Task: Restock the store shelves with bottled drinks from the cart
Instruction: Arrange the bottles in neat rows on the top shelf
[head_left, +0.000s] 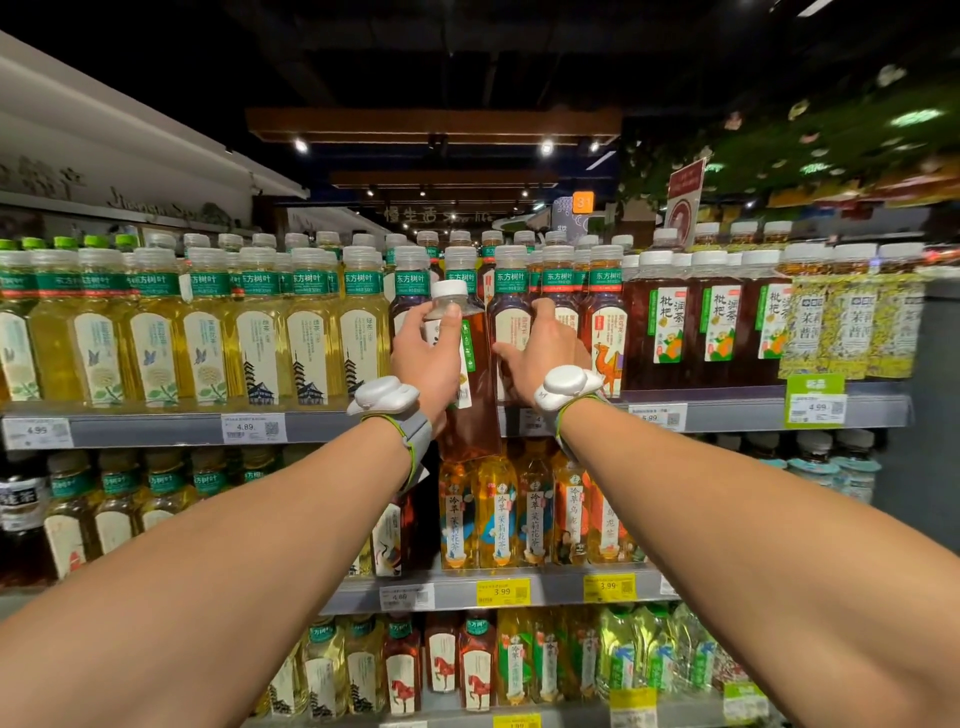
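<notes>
My left hand (427, 353) grips a brown tea bottle (470, 415) with a white cap, held upright in front of the top shelf (156, 428). Its lower half hangs below the shelf edge. My right hand (540, 348) is curled around a dark tea bottle (511, 312) that stands in the shelf's front row, just right of the held one. Both wrists wear white devices on grey straps. The cart is out of view.
Rows of yellow tea bottles (208, 332) fill the top shelf to the left, dark and patterned bottles (717, 322) to the right. Two lower shelves (561, 590) are packed with more drinks. Price tags line the shelf edges.
</notes>
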